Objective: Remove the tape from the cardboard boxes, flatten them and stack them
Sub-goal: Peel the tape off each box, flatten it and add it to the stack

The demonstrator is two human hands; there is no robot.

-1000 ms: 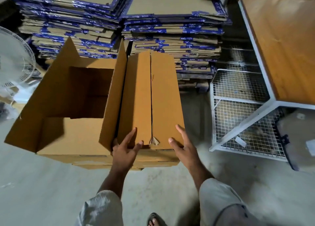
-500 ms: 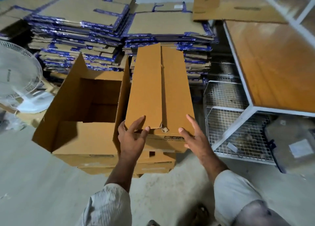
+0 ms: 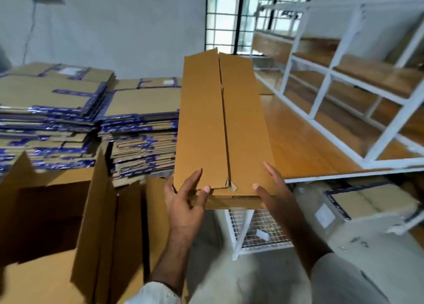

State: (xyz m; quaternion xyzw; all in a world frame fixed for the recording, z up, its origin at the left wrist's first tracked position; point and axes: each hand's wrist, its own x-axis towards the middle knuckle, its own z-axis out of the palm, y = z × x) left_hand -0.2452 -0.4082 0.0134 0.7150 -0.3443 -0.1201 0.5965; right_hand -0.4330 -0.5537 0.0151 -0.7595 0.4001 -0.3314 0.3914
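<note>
Two hands carry the work here: your left hand [image 3: 185, 202] grasps the near left corner of the long cardboard box [image 3: 220, 129], thumb over the top flap and fingers curled under the edge, while your right hand [image 3: 273, 196] lies flat and released against the near right side, fingers straight; the box is lifted clear of the floor, in front of you, between the stacks of flattened boxes [image 3: 91, 124] on the left and the white shelf frame [image 3: 321, 92] on the right; its long axis runs away from you, the near end at your hands and the far end pointing up toward the window [image 3: 241, 17]; the top seam shows no tape that I can make out, so the step in hand looks like collapsing it; keep both hands at opposite corners, press diagonally so the walls fold along their creases, and mind the open box [image 3: 57, 212] just beside your left arm.
</note>
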